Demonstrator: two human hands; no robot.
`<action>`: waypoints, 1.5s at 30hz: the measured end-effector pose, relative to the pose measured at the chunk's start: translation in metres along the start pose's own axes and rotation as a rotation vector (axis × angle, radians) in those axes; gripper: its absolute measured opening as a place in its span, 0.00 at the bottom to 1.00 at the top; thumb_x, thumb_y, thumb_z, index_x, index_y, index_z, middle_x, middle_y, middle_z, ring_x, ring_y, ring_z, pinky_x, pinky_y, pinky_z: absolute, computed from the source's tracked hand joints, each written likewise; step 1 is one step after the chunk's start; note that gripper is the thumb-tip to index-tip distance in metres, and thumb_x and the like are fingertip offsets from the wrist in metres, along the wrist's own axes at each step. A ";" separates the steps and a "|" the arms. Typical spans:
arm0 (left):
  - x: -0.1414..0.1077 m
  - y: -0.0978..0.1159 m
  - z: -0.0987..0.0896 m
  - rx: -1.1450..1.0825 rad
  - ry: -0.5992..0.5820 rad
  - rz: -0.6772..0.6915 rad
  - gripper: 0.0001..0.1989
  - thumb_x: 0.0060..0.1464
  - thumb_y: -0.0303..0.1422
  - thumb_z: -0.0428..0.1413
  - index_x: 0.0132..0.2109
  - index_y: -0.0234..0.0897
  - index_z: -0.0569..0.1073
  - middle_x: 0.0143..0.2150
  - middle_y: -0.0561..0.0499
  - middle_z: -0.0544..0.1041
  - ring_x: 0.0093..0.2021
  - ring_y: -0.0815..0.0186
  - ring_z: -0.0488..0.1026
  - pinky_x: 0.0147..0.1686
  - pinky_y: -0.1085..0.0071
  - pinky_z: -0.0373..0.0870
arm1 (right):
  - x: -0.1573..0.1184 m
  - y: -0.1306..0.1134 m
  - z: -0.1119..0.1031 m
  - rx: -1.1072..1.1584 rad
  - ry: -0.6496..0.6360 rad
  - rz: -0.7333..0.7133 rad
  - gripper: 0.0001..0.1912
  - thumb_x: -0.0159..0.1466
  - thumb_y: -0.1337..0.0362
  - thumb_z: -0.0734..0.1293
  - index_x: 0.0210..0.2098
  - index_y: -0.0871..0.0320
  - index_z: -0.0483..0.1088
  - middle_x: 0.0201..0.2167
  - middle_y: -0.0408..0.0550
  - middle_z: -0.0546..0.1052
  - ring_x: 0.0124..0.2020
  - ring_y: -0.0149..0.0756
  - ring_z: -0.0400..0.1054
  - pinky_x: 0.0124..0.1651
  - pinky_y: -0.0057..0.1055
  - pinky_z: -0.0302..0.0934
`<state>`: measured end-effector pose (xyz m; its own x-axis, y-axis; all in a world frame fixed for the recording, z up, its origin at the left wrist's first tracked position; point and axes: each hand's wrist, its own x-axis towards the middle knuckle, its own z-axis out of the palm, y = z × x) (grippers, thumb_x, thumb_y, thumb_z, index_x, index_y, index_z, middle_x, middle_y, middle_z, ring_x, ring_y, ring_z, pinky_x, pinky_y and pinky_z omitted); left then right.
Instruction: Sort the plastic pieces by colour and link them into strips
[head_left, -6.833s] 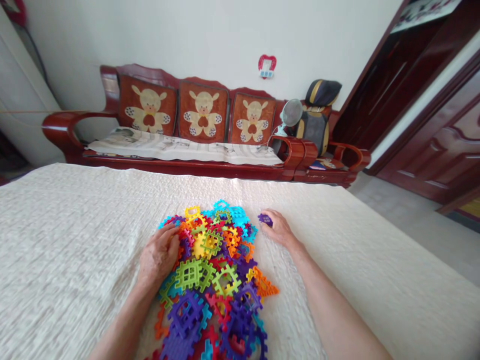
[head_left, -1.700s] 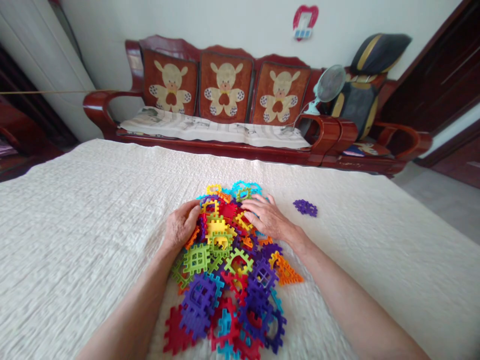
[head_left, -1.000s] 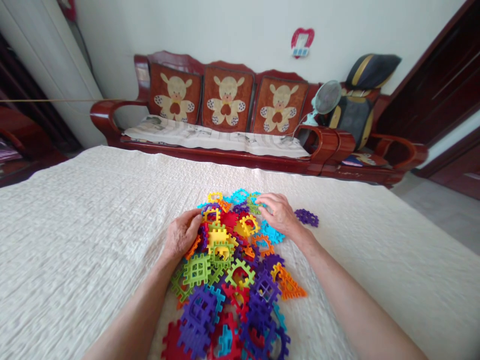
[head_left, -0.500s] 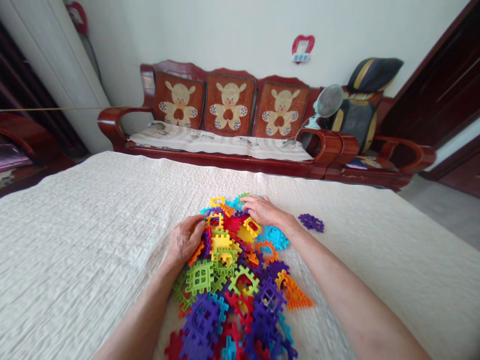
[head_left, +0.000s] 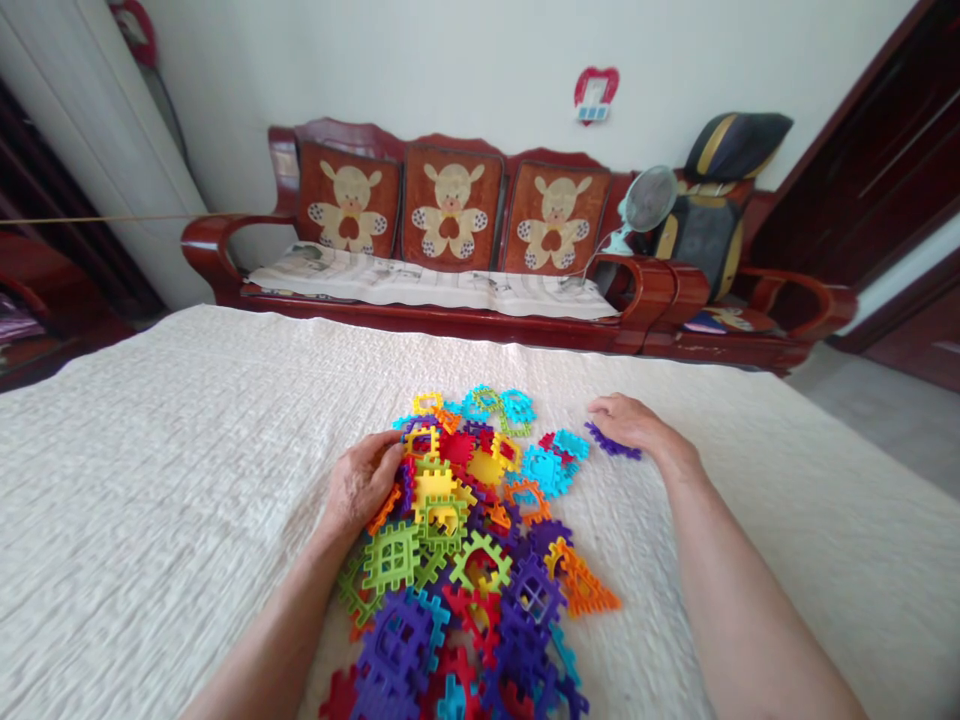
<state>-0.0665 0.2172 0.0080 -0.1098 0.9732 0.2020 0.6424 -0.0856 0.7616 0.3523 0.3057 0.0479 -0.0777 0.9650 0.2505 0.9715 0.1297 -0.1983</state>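
Note:
A heap of interlocking plastic building pieces lies on the cream cover, with notched edges in several colours. My left hand (head_left: 365,478) rests at the heap's left side, thumb and fingers apart, fingertips against a yellow square frame (head_left: 421,442) and nearby pieces. To the right, my right hand (head_left: 630,420) reaches over a lone purple piece (head_left: 613,443), its fingers stretched out and partly covering it; no grip on it shows. Green window squares (head_left: 392,556), a purple window piece (head_left: 397,640) and an orange triangle (head_left: 581,580) lie nearer to me.
The quilted cream cover (head_left: 187,450) spreads over the broad surface under the heap. Beyond its far edge stands a dark red wooden sofa (head_left: 442,318) with bear-patterned cushions (head_left: 454,210). A small fan (head_left: 649,200) stands by the sofa's right arm.
My right hand has moved right, from the heap's far end to the lone purple piece. Blue, green and red pieces it covered now show. My left hand stays at the heap.

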 end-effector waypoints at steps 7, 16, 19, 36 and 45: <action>0.000 0.000 0.000 0.020 -0.009 -0.006 0.18 0.57 0.44 0.48 0.48 0.45 0.76 0.44 0.54 0.81 0.44 0.63 0.77 0.48 0.70 0.70 | -0.012 -0.100 0.007 0.320 -0.130 -0.323 0.14 0.62 0.67 0.59 0.40 0.54 0.75 0.36 0.47 0.77 0.36 0.35 0.71 0.42 0.33 0.63; 0.000 0.002 -0.002 0.025 -0.007 -0.002 0.18 0.57 0.43 0.47 0.47 0.44 0.77 0.44 0.54 0.81 0.44 0.64 0.77 0.48 0.71 0.70 | -0.027 -0.146 0.021 0.328 -0.363 -0.439 0.20 0.68 0.64 0.53 0.28 0.58 0.74 0.29 0.46 0.74 0.33 0.33 0.67 0.42 0.31 0.58; 0.000 -0.001 0.000 0.004 0.000 0.009 0.18 0.57 0.43 0.48 0.47 0.45 0.76 0.44 0.54 0.80 0.44 0.64 0.77 0.48 0.71 0.70 | -0.024 -0.141 0.020 0.392 -0.354 -0.389 0.20 0.68 0.62 0.55 0.27 0.58 0.74 0.29 0.46 0.75 0.32 0.33 0.68 0.41 0.31 0.59; 0.001 -0.004 0.002 0.010 0.000 0.025 0.17 0.57 0.43 0.48 0.46 0.44 0.76 0.44 0.53 0.80 0.43 0.64 0.77 0.47 0.70 0.70 | -0.017 -0.167 0.036 0.053 -0.335 -0.285 0.23 0.52 0.55 0.69 0.45 0.56 0.72 0.43 0.54 0.71 0.45 0.46 0.65 0.46 0.38 0.58; 0.002 -0.001 0.001 0.022 -0.002 0.010 0.17 0.56 0.44 0.48 0.46 0.44 0.76 0.44 0.53 0.80 0.44 0.64 0.77 0.48 0.71 0.70 | -0.017 -0.167 0.039 0.252 -0.298 -0.379 0.26 0.50 0.65 0.68 0.49 0.55 0.67 0.43 0.49 0.74 0.43 0.41 0.66 0.44 0.34 0.56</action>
<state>-0.0666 0.2195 0.0063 -0.1016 0.9729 0.2079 0.6601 -0.0904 0.7458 0.1827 0.2770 0.0394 -0.5081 0.8579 0.0765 0.7821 0.4968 -0.3762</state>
